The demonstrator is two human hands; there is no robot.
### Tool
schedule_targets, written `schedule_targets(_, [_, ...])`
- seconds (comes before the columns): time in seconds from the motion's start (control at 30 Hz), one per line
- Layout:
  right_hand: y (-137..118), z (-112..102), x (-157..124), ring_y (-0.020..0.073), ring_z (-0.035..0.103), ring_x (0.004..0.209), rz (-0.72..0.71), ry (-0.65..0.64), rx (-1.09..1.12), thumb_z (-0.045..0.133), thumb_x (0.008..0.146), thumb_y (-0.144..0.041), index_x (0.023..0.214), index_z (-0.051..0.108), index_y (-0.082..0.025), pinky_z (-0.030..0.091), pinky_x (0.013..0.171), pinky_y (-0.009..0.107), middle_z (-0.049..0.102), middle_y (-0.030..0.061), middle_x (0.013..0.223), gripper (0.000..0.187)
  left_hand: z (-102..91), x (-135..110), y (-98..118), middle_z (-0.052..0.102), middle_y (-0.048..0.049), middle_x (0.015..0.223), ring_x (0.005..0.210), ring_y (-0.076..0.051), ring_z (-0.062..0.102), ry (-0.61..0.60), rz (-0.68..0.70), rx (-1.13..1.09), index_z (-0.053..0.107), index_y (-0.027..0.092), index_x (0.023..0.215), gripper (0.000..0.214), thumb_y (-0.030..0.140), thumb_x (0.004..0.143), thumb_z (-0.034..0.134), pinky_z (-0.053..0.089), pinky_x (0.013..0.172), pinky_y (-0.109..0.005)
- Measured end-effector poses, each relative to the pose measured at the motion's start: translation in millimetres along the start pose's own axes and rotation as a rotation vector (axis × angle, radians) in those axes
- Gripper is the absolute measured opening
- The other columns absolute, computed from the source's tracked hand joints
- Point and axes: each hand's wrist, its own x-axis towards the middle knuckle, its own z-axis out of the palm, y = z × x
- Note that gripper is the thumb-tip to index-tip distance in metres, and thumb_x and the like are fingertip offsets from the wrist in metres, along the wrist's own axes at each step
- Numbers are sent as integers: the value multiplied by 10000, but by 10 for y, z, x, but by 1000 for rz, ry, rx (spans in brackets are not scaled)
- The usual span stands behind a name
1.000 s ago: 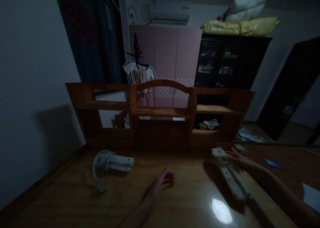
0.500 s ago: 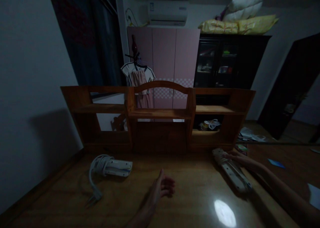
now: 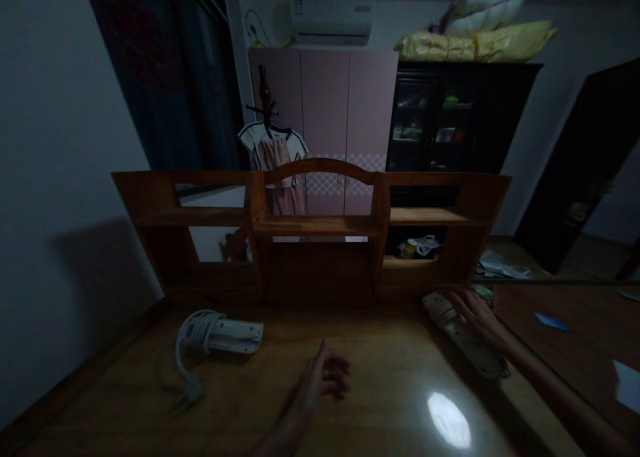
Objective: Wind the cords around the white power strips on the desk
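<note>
My left hand (image 3: 324,375) rests at the middle of the wooden desk (image 3: 380,357), thumb up and fingers loosely apart, with nothing in it. Over at the right edge, a white power strip (image 3: 463,337) lies at a slant with its cord wound around the far end. My right hand (image 3: 475,315) is over that far end, fingers stretched out and not wrapped round it; whether they touch the strip I cannot tell. Another power strip (image 3: 235,335) lies on the left, its white cord (image 3: 197,330) coiled around one end and its plug (image 3: 189,393) loose on the desk.
A wooden shelf unit (image 3: 320,226) runs along the desk's back. The wall (image 3: 65,197) borders the left side. Beyond the right edge, papers (image 3: 627,385) lie lower down. A bright light reflection shows on the desktop near the front right.
My right hand has shifted from the wound cord, its fingers now more stretched out over the strip. The view has moved slightly. My left hand stays in the same pose.
</note>
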Motion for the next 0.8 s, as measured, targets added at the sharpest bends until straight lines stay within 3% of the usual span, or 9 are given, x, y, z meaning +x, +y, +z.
schedule_targets(0.1, [-75,-86,-33,229,585,1013,53,74,52,325,914,-482,1148,542,-217,456,855,347,619,93,1098,414,-4,8,-4,609,-89,764,608,-190,617,14,-17,-5,652,99,855,669,695,811,351,456,528,-284])
schedule_targets(0.17, [-104,-135,-95,235,606,940,106,133,7,357,906,-470,1119,558,-208,462,779,330,629,95,1066,393,-3,15,-2,597,-77,737,591,-189,615,15,-31,-1,651,97,858,663,699,797,379,455,517,-282])
schedule_targets(0.27, [-128,-145,-215,238,618,785,113,33,-92,415,869,-451,1015,615,-201,444,670,320,658,86,914,352,11,11,10,581,-64,712,568,-184,610,7,-37,15,649,97,852,649,694,786,405,448,490,-273])
schedule_targets(0.37, [-179,-85,-293,228,599,780,-9,-158,-90,400,858,-385,903,634,-196,432,683,318,644,75,854,304,38,-12,36,581,-59,705,559,-177,606,19,-32,32,641,97,850,623,675,793,416,443,478,-265])
schedule_targets(0.43, [-229,-36,-305,215,587,791,-55,-207,-70,381,854,-340,856,616,-194,429,699,315,624,72,872,277,54,-24,51,581,-56,693,547,-174,604,27,-39,45,635,96,848,617,673,790,423,442,472,-264])
schedule_targets(0.7, [-283,12,-332,200,559,767,-78,-175,-61,435,832,-315,884,555,-198,411,676,301,583,72,890,175,62,-14,63,571,-42,669,525,-165,599,15,-33,60,625,104,836,607,683,756,461,442,464,-260])
schedule_targets(0.8, [-355,-10,-377,197,547,731,-57,-101,-155,436,834,-297,865,544,-197,389,653,299,578,70,864,151,61,-28,62,577,-43,677,519,-158,597,10,-2,85,606,111,818,558,651,769,475,429,447,-245])
